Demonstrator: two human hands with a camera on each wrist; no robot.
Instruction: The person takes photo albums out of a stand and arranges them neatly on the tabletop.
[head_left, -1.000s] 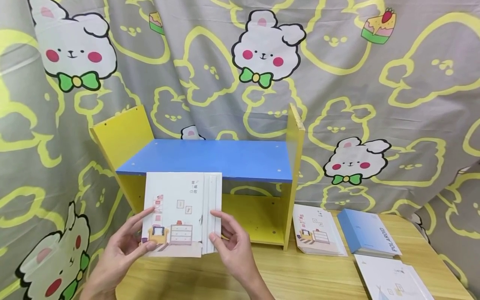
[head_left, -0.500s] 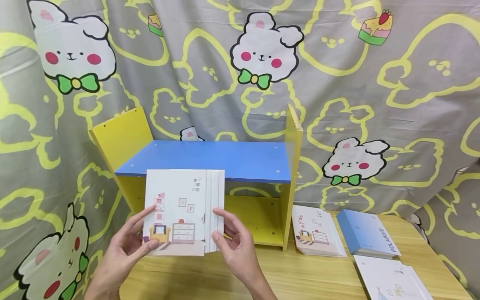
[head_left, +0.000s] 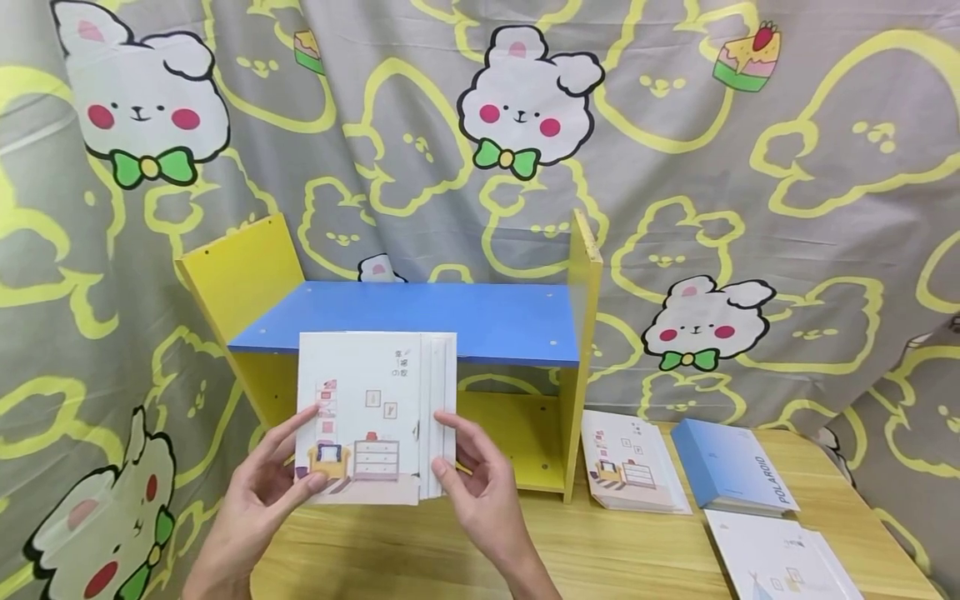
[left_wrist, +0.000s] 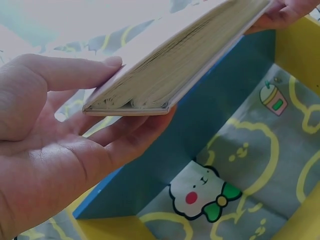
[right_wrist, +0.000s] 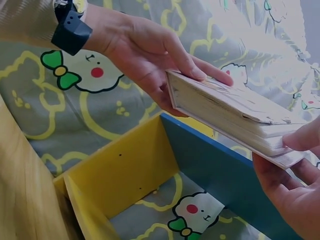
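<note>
Both hands hold up a white photo album (head_left: 358,375) in front of the shelf in the head view. Its cover shows an armchair, a drawer chest and small picture frames. My left hand (head_left: 255,492) grips the left edge, thumb on the cover and fingers behind, as the left wrist view shows at the album's corner (left_wrist: 150,75). The right hand (head_left: 483,487) pinches the right edge, where stepped page edges or layers show beside the cover. In the right wrist view the thick block of pages (right_wrist: 210,111) lies between the two hands.
A small shelf with a blue board (head_left: 420,310) and yellow sides (head_left: 585,367) stands behind the hands on the wooden table (head_left: 420,558). To its right lie a matching white album (head_left: 626,450), a blue POLAROID album (head_left: 731,467) and another white album (head_left: 772,558). Patterned cloth (head_left: 420,208) hangs behind.
The hands have carried the album slightly up and to the right. Both keep their hold, and the stepped strip at its right edge looks a little narrower.
</note>
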